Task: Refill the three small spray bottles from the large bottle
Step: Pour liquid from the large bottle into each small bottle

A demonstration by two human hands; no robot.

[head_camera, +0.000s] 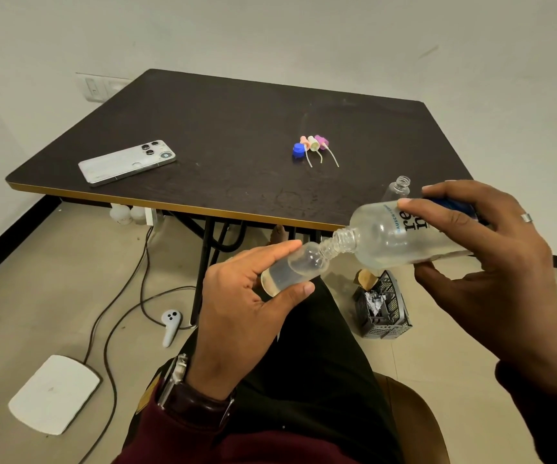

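The small spray bottle (295,267) is sitting tilted in the left hand (247,303), off the worktop (203,135) and over the lap, neck meeting the large bottle (401,237) gripped by the right hand (491,262). With both necks so narrow, any wobble is likely spilling liquid onto the trousers.

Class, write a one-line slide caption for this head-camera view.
Right hand tips the large bottle into a small bottle held by the left hand; spray caps wait on the table.

A phone (127,162) lies on the dark table (237,112); a basket (382,308) sits below.
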